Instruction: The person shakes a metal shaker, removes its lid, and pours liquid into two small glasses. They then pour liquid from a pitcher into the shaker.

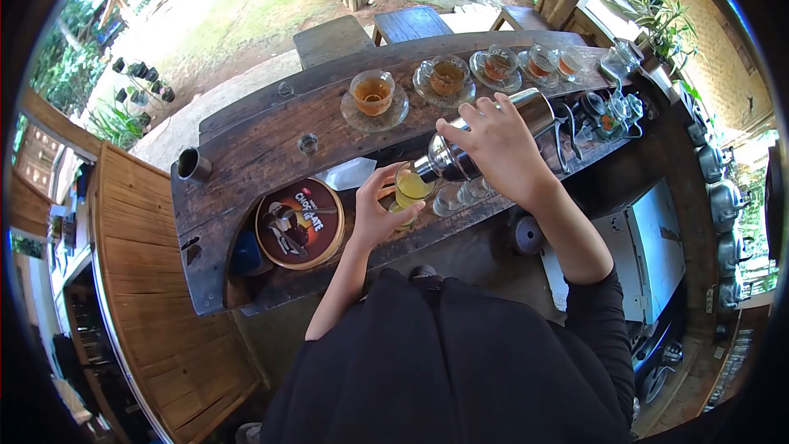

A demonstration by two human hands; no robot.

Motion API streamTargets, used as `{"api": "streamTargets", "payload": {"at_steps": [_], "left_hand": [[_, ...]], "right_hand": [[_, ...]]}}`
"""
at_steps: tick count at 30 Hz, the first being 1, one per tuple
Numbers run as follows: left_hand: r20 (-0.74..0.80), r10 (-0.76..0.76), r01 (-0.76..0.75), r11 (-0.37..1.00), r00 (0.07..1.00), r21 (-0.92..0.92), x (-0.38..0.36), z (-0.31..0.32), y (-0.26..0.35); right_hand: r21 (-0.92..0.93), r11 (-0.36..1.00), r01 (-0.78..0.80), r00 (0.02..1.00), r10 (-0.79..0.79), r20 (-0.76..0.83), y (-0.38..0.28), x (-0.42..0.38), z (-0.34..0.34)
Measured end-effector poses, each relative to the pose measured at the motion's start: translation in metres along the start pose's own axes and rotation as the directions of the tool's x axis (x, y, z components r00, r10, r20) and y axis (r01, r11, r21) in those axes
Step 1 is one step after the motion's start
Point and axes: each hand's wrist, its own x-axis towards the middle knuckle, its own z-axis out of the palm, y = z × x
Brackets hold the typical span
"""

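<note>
My left hand (383, 207) is wrapped around a small drinking glass (412, 187) with yellow-green liquid in it. A steel cocktail shaker (450, 159) lies tilted nearly sideways in my right hand (498, 145), its narrow mouth at the glass's rim. Below my left hand part of another glass with yellowish liquid (403, 219) shows, mostly hidden. Beyond the shaker, glass cups of amber drink stand on saucers, the nearest cup (372, 93) at the left of the row.
A round chocolate tin (299, 223) with utensils on its lid sits left on the lower shelf. The wooden counter (255, 152) also holds a metal cup (194, 165) and a small empty glass (307, 144). Upturned glasses (460, 196) stand right of my left hand.
</note>
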Motion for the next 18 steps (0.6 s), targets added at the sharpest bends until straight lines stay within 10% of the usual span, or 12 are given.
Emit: {"api": "streamTargets", "payload": {"at_steps": [18], "left_hand": [[-0.017, -0.007, 0.007, 1.0, 1.0, -0.005, 0.006, 0.0037, -0.0016]], "right_hand": [[-0.144, 0.989, 0.023, 1.0, -0.02, 0.019, -0.0037, 0.0075, -0.0025]]}}
